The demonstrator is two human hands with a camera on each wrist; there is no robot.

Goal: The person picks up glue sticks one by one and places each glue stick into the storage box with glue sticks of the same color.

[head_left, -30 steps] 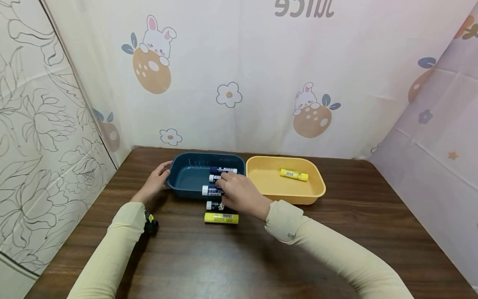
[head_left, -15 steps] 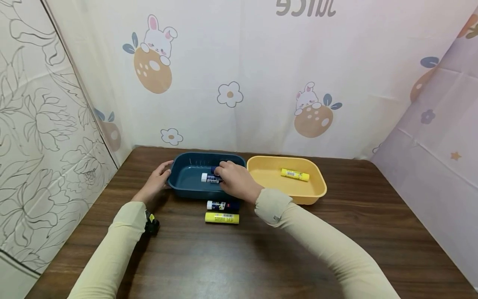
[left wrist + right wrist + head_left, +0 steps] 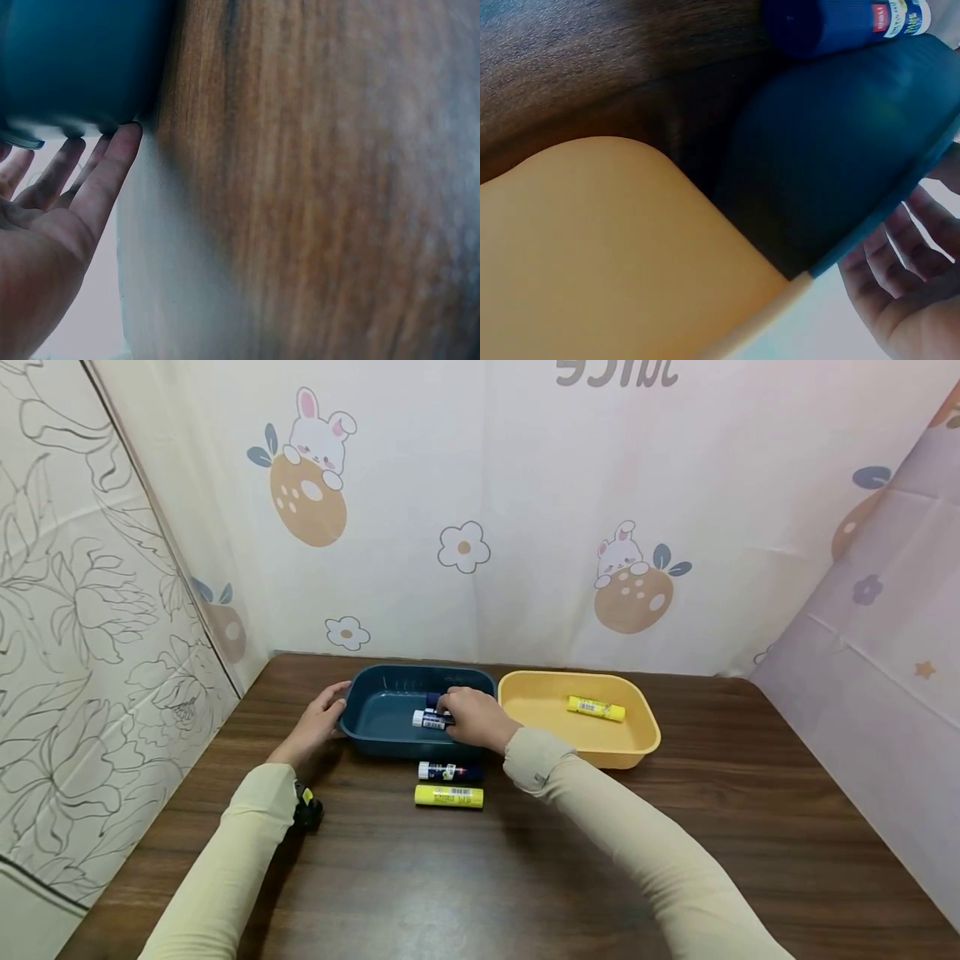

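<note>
My right hand (image 3: 480, 718) reaches into the dark blue tray (image 3: 378, 747), fingers and thumb gripping a dark blue glue stick with a white cap (image 3: 430, 719). Its capped end points left; the other end is under the hand. Another dark blue glue stick (image 3: 433, 700) lies just behind, mostly covered. In the right wrist view the fingers (image 3: 900, 255) reach over the tray's rim, hiding what they hold. My left hand (image 3: 318, 718) touches the tray's left end; the left wrist view shows straight fingers (image 3: 112, 169) against its outer wall.
A yellow tray (image 3: 525, 747) stands against the blue one's right end, with a yellow glue stick (image 3: 596, 708) inside. On the brown table (image 3: 390, 877), in front of the blue tray, lie a dark blue glue stick (image 3: 450, 772) and a yellow glue stick (image 3: 448, 797), side by side.
My right hand has carried the white-capped glue stick from in front of the blue tray over its near rim and down inside. My left hand has stayed at the tray's left end.
</note>
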